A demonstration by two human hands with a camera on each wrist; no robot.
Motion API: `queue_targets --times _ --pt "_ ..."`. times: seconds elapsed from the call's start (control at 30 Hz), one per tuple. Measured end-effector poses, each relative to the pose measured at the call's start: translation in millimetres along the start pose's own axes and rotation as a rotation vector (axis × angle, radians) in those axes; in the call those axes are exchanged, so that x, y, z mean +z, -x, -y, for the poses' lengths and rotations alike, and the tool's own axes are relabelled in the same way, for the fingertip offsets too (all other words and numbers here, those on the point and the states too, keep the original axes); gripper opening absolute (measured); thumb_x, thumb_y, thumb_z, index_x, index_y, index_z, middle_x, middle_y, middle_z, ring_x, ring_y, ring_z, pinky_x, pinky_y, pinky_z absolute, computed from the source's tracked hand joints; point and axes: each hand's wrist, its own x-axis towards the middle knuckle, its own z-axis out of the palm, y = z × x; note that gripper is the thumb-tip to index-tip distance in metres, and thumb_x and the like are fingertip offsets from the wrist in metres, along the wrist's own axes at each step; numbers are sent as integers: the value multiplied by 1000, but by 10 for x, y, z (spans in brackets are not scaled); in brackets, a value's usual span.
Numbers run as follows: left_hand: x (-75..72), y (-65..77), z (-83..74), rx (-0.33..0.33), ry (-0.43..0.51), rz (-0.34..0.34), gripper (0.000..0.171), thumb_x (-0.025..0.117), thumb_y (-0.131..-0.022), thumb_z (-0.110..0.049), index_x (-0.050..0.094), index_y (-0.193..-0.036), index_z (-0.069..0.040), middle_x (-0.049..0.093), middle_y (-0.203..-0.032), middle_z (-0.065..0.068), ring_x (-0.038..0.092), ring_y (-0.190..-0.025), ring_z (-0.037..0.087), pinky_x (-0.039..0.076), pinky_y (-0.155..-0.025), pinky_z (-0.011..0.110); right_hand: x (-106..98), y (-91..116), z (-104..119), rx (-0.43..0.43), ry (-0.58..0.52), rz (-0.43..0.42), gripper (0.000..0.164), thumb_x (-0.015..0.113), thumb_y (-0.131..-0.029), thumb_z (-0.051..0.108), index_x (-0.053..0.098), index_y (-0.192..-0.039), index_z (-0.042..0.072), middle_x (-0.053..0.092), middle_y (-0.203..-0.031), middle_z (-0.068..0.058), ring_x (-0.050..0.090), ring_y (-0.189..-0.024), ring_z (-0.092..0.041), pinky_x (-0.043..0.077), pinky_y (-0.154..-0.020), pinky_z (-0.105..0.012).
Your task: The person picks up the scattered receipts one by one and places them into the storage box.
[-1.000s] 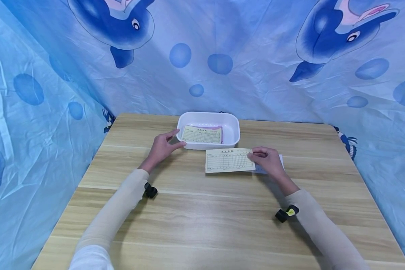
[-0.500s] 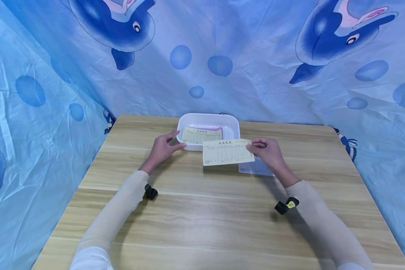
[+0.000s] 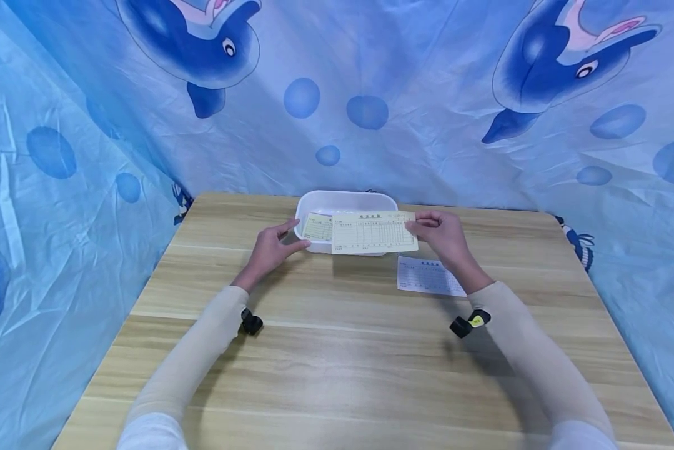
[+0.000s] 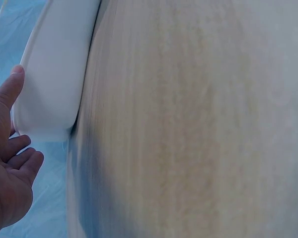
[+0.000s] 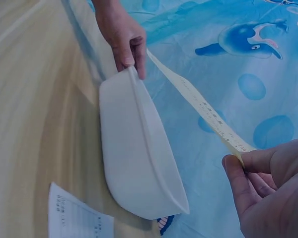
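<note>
My right hand pinches a pale yellow receipt slip by its right end, thumb in front. The slip, printed with a ruled grid, hangs over the front of a white plastic basin and hides much of its inside. Another yellow slip lies in the basin, partly covered. At the basin's left front corner, my left hand holds the rim between thumb and fingers; the right wrist view shows that grip on the basin too.
A bluish-white receipt slip lies on the wooden table, below my right hand. Behind the table's back edge hangs a blue curtain with dolphins. A small black camera sits on each wrist.
My right hand has carried the yellow slip up and slightly left, from in front of the basin to over it. The bluish-white slip has come into fuller view. My left hand stays put.
</note>
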Motion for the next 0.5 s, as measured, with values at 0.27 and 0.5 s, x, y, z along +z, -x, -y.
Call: queue_targets --times 0.27,0.5 --pt "2 1 -14 1 -9 -10 79 85 -82 -49 58 -145 -9 51 -152 14 53 -136 36 48 -111 47 69 -178 113 -14 -103 -28 38 77 -93 14 66 -123 -5 72 -99 -1 70 -90 -8 61 -77 -21" --pt "1 2 -22 -3 -10 -16 78 85 -81 -50 59 -144 -10 53 -151 13 55 -134 36 48 -110 47 154 -352 220 -28 -123 -43 34 77 -93 13 67 -121 -1 73 -101 -2 69 -90 -10 61 -78 -22"
